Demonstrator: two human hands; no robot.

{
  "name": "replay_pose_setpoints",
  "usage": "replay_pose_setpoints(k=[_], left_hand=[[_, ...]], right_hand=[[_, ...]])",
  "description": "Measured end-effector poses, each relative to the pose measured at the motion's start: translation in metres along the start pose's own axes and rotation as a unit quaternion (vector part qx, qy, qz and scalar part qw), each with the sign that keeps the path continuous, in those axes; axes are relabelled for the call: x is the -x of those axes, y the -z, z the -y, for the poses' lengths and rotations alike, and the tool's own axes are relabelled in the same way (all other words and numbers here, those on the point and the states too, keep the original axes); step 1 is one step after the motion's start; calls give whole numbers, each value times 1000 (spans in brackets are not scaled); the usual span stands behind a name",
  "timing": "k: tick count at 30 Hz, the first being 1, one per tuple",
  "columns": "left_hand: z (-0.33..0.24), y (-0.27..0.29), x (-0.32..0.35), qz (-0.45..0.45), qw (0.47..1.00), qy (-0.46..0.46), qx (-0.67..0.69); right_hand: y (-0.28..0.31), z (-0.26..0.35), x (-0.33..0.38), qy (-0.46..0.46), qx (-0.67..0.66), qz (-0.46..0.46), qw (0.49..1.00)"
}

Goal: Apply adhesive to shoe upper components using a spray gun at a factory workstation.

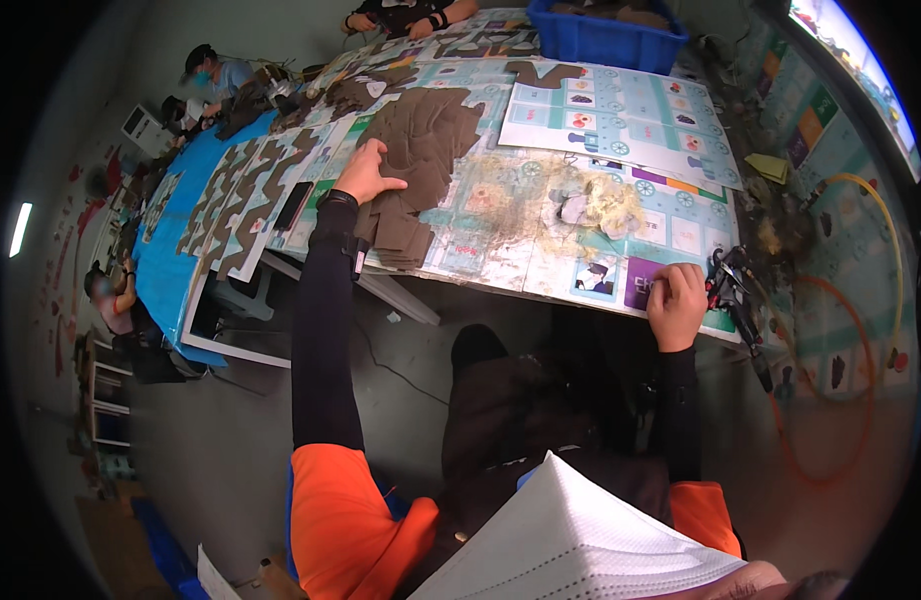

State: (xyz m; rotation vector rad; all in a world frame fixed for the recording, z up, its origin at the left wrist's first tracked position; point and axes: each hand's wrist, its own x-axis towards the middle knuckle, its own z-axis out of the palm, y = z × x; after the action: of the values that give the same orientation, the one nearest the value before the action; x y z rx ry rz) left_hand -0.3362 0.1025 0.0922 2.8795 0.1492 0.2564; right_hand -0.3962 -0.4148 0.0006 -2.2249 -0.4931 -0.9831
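Observation:
My left hand [365,174] lies on a loose pile of brown cut pieces [421,140], which look like fabric, with thumb and fingers apart. Several similar brown pieces [399,238] overlap toward the near table edge, just below that hand. My right hand [678,300] rests at the front edge of the table with its fingers curled in; whatever may be inside them is hidden. Right beside it is a black hand tool [733,290] at the table's corner. A dark phone [293,206] lies left of my left forearm.
A tangle of yellowish fibre scraps [601,205] sits mid-table. A printed sheet [621,115] carries one brown piece. Behind stands a blue crate [609,38]. Wavy brown strips [251,195] lie at left. An orange hose [866,390] hangs at right. Other people work at the far and left sides.

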Motion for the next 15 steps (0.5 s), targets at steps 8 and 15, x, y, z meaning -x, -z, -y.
replay_pose_setpoints(k=[8, 15], left_hand=[[-66, 64, 25, 52, 978, -112, -166], [-194, 104, 86, -193, 946, -169, 197]], right_hand=[[16, 8, -7, 14, -64, -21, 998], [22, 51, -21, -169, -409, 92, 892]])
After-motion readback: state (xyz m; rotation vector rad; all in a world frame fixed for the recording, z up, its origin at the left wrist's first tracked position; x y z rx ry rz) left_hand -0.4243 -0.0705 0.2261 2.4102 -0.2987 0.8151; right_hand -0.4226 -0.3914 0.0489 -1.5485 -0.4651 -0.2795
